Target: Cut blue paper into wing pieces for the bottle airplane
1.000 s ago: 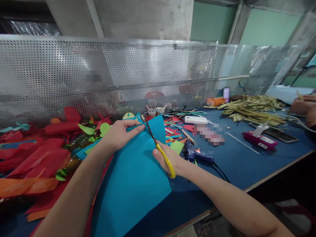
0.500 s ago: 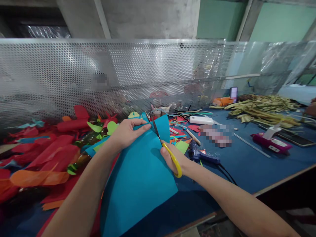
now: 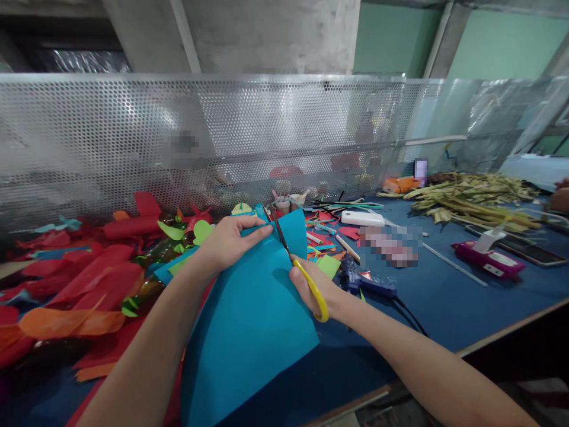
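Text, labels, brands, numbers, signs — none can be read here.

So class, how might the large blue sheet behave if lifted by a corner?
The blue sheet would probably feel light: it looks thin. It may flex rather than stay flat, since its edge curves below the left hand.

A perforated metal screen [image 3: 275, 127] stands behind the blue table [image 3: 427, 314], with a green wall [image 3: 391, 38] beyond it. Red cut-outs [image 3: 111, 270] lie heaped at the table's left. Two small cups [image 3: 282, 206] stand near the screen. A blue glue gun [image 3: 376, 287] lies right of centre. Farther right, a magenta power strip [image 3: 475, 260] holds a white plug [image 3: 489, 241], near dry leaves [image 3: 480, 200].
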Available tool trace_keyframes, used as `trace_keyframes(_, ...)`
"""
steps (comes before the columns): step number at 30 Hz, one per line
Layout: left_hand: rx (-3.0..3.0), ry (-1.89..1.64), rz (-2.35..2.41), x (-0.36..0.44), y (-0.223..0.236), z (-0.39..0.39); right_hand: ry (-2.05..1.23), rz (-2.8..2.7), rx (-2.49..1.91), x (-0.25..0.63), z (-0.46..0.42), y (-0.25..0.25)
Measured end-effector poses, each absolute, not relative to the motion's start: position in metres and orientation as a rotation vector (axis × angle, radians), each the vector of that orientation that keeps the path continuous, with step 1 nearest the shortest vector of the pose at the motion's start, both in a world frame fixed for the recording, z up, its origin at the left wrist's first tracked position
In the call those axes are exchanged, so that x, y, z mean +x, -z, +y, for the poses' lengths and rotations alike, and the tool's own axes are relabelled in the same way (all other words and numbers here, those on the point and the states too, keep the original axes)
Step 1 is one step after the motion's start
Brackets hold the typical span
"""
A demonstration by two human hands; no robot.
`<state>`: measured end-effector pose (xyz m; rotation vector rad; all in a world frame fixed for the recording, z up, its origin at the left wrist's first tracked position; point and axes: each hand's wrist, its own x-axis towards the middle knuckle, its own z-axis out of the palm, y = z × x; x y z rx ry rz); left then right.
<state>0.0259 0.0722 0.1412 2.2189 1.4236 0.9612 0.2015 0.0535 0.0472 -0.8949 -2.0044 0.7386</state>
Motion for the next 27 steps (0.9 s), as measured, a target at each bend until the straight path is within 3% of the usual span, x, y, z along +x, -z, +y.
trace_keyframes(27, 2.177, -1.006, 1.399, 0.0278, -0.1406, 0.0722, -0.667, -1.962, -0.88, 0.2012, 0.0525, -0.0497)
